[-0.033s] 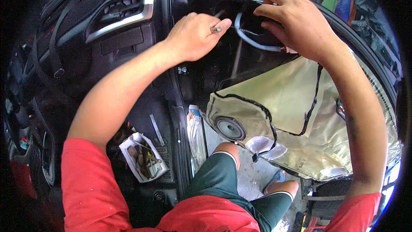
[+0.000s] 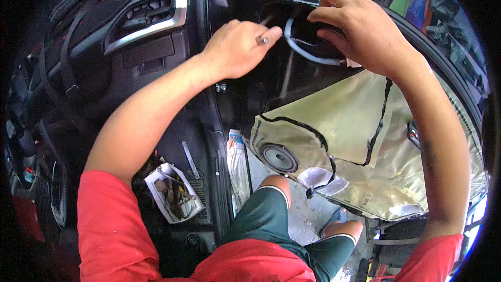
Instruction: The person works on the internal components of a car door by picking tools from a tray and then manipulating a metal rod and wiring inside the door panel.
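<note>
My left hand [image 2: 236, 48] is closed around a thin metal rod-like tool [image 2: 262, 40]; its end shows by the thumb, and the rest is hidden in the fist. To its right, my right hand [image 2: 360, 28] has bent fingers, with a gap between thumb and forefinger. Nothing shows in that gap. Near its fingers curves a light blue tube [image 2: 308, 54], which runs to a small pinkish piece [image 2: 353, 63] under the palm. Both hands are above the dark upper part of a car's door opening. Below my right hand spreads the door's gold-coloured lining sheet [image 2: 339, 109].
A round speaker [image 2: 279, 156] and black wiring [image 2: 376, 141] are on the door. In the footwell, a white box [image 2: 174, 193] holds several small parts beside a flat strip [image 2: 190, 159]. The dashboard vent [image 2: 151, 15] is at upper left. A plastic-wrapped package [image 2: 238, 167] lies along the sill.
</note>
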The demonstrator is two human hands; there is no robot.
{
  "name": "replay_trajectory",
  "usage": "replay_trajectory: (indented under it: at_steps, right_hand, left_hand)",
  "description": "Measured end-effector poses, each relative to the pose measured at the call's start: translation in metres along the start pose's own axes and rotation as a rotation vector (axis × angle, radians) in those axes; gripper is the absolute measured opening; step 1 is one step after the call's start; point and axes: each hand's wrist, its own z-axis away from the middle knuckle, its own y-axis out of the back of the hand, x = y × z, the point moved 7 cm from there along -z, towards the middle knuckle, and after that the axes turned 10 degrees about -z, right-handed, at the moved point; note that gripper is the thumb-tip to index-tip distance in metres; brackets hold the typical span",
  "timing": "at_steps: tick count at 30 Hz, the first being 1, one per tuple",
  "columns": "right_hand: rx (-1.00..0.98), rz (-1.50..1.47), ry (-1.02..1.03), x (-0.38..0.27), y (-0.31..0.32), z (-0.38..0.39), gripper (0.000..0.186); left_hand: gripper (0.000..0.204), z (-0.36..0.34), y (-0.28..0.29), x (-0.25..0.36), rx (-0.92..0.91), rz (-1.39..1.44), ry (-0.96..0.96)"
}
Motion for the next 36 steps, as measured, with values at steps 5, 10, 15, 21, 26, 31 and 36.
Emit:
replay_trajectory:
  at_steps: [5,10,15,21,26,31,36]
  right_hand:
    - [-0.047,-0.427,-0.258,0.020,0.011,-0.022,0.029]
    - [0.113,0.093,0.115,-0.025,-0.037,-0.042,0.014]
    - [0.242,0.180,0.100,-0.013,-0.066,-0.060,0.017]
    - [0.086,0.130,0.054,-0.011,-0.068,-0.065,0.021]
    - [0.117,0.106,0.035,-0.008,-0.064,-0.060,0.020]
    - [0.165,0.166,0.057,-0.006,-0.065,-0.063,0.020]
    - [0.172,0.212,0.081,-0.006,-0.071,-0.058,0.021]
  left_hand:
    - [0.040,0.001,-0.002,0.003,-0.042,-0.157,-0.063]
    - [0.028,-0.006,-0.001,0.003,-0.150,-0.298,-0.080]
    - [0.024,-0.009,-0.001,0.014,-0.102,-0.312,-0.161]
    - [0.020,-0.005,-0.004,0.010,-0.220,-0.470,-0.207]
    - [0.019,-0.013,-0.006,0.014,-0.358,-0.509,-0.186]
    - [0.020,-0.003,0.009,0.014,-0.228,-0.417,-0.008]
    - [0.028,0.054,0.033,0.039,0.565,-0.281,-0.017]
